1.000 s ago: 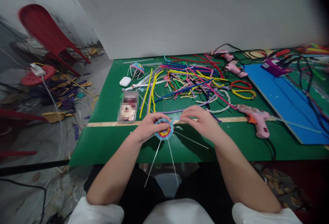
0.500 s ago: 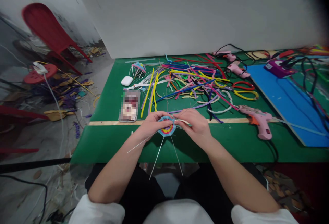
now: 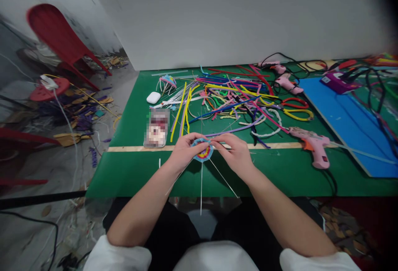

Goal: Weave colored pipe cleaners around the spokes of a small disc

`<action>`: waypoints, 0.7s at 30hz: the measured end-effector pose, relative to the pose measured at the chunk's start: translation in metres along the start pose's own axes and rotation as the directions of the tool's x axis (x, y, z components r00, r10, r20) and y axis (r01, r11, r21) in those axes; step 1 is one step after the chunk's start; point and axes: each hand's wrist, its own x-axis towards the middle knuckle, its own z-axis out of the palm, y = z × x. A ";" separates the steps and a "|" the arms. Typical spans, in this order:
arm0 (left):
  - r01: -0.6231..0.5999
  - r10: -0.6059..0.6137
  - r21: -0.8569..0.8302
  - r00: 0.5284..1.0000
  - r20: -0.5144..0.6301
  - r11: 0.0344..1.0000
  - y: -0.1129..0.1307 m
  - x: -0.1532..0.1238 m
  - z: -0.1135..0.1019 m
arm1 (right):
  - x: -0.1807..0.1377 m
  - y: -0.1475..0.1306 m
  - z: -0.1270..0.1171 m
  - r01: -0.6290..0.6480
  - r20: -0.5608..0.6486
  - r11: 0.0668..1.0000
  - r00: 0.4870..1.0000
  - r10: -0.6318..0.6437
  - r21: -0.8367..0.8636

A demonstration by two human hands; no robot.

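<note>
Between my hands, above the table's front part, is a small round woven disc point(image 3: 203, 154) with a light blue rim and yellow, red and purple rings. Thin pale spokes point(image 3: 201, 186) stick out from it toward me and to the sides. My left hand point(image 3: 185, 151) grips the disc's left side, thumb on top. At its upper right edge, the fingertips of my right hand point(image 3: 233, 151) are pinched together; what they hold there is too small to make out, perhaps a strand at the rim.
Many coloured pipe cleaners point(image 3: 224, 93) lie heaped behind my hands. A phone point(image 3: 157, 128) and a white earbud case point(image 3: 153, 97) are at left. To the right are scissors point(image 3: 297, 109), a pink glue gun point(image 3: 319, 148) with its cord and a blue board point(image 3: 336, 122).
The disc has turned, its spokes swinging to the right. My right fingers have closed in at its edge, and the pale strand seen in them before no longer shows clearly.
</note>
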 end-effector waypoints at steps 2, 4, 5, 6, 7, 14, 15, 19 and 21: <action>-0.010 0.011 0.011 0.999 -0.030 1.000 0.002 -0.001 0.001 | 0.000 0.002 0.001 -0.014 0.026 1.000 1.000 0.014 -0.006; -0.023 0.025 0.035 0.998 -0.061 0.999 0.003 -0.001 0.002 | -0.001 0.004 0.001 -0.029 0.053 1.000 0.998 0.029 0.004; -0.026 0.029 0.043 0.997 -0.073 0.999 0.003 -0.001 0.002 | -0.002 0.004 0.002 -0.033 0.066 0.999 0.997 0.032 0.015; -0.027 0.031 0.046 0.996 -0.082 0.999 0.003 0.000 0.002 | -0.002 0.005 0.002 -0.036 0.080 0.999 0.996 0.034 0.029; -0.029 0.033 0.044 0.995 -0.089 0.999 0.003 0.000 0.002 | -0.003 0.005 0.003 -0.040 0.094 0.998 0.995 0.036 0.043; -0.050 0.054 0.042 0.996 -0.077 0.998 0.002 0.002 0.000 | -0.002 0.004 0.003 -0.179 0.099 0.970 0.981 0.164 0.167; -0.054 0.057 0.048 0.995 -0.078 0.997 0.002 0.002 0.001 | -0.002 0.005 0.004 -0.189 0.099 0.965 0.980 0.173 0.180; -0.081 0.093 0.118 0.991 -0.096 0.990 0.002 0.000 0.001 | -0.002 0.006 0.004 -0.180 0.091 0.967 0.982 0.166 0.179; -0.099 0.122 0.177 0.985 -0.119 0.979 0.001 0.000 0.001 | -0.002 0.007 0.004 -0.194 0.094 0.958 0.980 0.177 0.213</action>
